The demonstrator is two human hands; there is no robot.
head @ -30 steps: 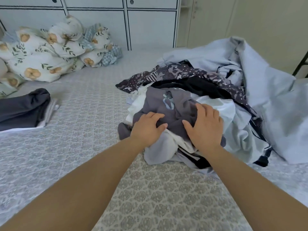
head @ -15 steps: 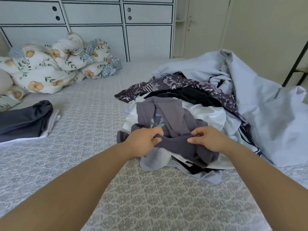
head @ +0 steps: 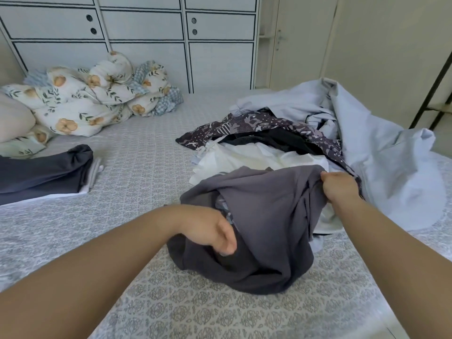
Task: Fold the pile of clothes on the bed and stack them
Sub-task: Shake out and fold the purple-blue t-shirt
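From the head camera: your right hand pinches the grey garment by its upper edge, and your left hand grips its lower folds, so it hangs clear of the pile of clothes toward the bed's right edge. Folded pieces wait at the left edge.

Grey shirt at centre; white cloth at twelve o'clock; purple patterned garment beyond; floral quilt at ten o'clock.
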